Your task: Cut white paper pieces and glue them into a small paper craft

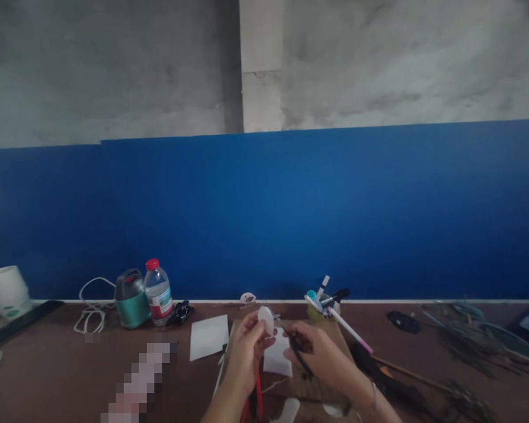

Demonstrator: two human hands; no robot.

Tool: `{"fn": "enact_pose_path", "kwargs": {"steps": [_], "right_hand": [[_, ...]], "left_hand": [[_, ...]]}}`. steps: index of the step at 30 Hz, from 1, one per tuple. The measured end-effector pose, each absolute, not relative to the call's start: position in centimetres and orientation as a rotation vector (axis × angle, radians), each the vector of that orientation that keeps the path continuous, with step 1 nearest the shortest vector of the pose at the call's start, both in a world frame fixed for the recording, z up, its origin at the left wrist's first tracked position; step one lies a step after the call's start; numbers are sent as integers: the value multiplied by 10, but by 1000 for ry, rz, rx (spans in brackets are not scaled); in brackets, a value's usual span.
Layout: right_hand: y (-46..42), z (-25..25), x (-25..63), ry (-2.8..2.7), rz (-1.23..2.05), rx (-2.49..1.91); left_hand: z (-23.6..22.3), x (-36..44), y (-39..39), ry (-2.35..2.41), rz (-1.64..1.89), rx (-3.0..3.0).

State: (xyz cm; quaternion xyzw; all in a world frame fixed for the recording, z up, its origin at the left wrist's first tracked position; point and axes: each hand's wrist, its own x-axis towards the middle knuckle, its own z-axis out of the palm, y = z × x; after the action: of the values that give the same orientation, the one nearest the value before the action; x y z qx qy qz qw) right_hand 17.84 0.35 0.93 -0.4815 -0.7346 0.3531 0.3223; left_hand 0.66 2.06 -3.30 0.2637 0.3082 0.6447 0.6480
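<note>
My left hand [245, 346] is closed in a pinch on a small white oval piece of paper [265, 319], held up over the brown table [62, 364]. My right hand [320, 355] is closed round black-handled scissors [296, 348], whose blades point toward the oval. A larger white paper scrap [277, 356] hangs between the two hands; I cannot tell which hand holds it. A white square sheet [208, 336] lies on the table just left of my left hand. A cardboard piece [335, 332] lies under my hands.
A pen holder [324, 302] with markers and a pink-tipped pen [349, 331] stands behind my right hand. A water bottle [158, 292], a teal device [131, 298], a white cable [90, 311] and a white cup [6, 291] stand at the left. Dark feathers [467, 341] lie right. A blue wall panel [291, 217] backs the table.
</note>
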Motion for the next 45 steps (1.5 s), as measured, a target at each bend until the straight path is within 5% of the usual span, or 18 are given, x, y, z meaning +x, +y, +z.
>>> {"fn": "enact_pose_path", "kwargs": {"steps": [21, 45], "right_hand": [[10, -1, 186, -1897, 1053, -1274], [-1, 21, 179, -2004, 817, -1311]], "left_hand": [[-27, 8, 17, 773, 1443, 687], [-24, 6, 15, 942, 1423, 821]]}}
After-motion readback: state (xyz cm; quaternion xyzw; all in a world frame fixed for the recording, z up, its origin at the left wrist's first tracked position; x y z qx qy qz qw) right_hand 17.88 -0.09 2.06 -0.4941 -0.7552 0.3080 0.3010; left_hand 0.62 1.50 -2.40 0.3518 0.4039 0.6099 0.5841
